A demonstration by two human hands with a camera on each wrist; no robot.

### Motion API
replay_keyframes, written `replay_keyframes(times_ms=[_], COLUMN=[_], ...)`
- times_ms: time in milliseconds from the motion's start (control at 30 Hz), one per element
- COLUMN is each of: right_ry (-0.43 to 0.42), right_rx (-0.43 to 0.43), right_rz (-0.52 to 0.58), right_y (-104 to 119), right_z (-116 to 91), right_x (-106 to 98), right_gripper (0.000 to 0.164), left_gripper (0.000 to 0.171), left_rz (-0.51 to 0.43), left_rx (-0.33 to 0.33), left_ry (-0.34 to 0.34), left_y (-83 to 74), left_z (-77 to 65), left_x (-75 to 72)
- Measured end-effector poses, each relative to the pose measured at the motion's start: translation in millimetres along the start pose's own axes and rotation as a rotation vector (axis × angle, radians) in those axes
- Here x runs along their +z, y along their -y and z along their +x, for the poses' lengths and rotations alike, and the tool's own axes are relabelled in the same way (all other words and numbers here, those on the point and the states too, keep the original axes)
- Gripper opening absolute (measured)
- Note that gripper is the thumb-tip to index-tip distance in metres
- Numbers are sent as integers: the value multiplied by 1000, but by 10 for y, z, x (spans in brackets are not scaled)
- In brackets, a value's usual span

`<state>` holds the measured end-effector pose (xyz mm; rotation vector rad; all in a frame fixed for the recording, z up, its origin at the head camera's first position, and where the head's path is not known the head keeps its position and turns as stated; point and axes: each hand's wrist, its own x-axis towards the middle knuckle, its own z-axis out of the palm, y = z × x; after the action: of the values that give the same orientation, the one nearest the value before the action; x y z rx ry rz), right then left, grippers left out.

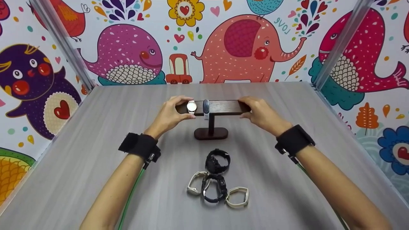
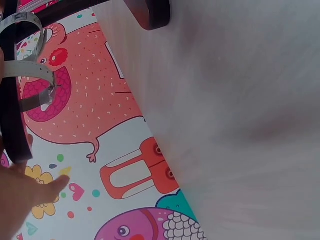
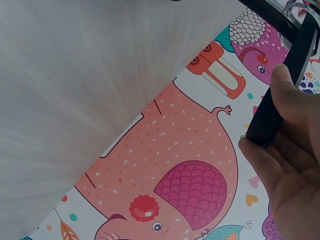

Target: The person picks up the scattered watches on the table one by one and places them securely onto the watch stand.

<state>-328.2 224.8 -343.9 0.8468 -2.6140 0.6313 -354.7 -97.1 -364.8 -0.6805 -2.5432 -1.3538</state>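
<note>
A dark wooden watch stand stands upright on its rounded base near the middle of the table. My left hand holds the left end of its crossbar, fingers along the far side and thumb at the front. At the opposite end my right hand grips the bar between thumb and fingers, also visible in the right wrist view. Two watches hang on the bar: a pale round-faced watch beside my left hand, and a white-strapped watch with a dark bluish face near the post.
In front of the stand lie a black watch, a second black watch, a white-strapped watch and a cream watch. Printed cartoon panels wall in the grey table. Green cables run from both wristbands.
</note>
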Motion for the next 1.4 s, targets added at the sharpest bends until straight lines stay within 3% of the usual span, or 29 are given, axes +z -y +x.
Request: replay_keyframes(times_ms=[400, 867, 1400], right_ry=[15, 12, -9], right_rx=[19, 13, 2], right_rz=[-18, -1, -18], right_y=[15, 20, 30], right_z=[-11, 3, -2], right_x=[-8, -2, 17], right_gripper=[51, 49, 47], left_gripper=[59, 61, 50], left_rz=[19, 201, 235], left_rx=[75, 147, 249], left_ry=[-12, -29, -9], left_y=[-52, -81, -111], left_z=[49, 23, 19], left_x=[80, 137, 125])
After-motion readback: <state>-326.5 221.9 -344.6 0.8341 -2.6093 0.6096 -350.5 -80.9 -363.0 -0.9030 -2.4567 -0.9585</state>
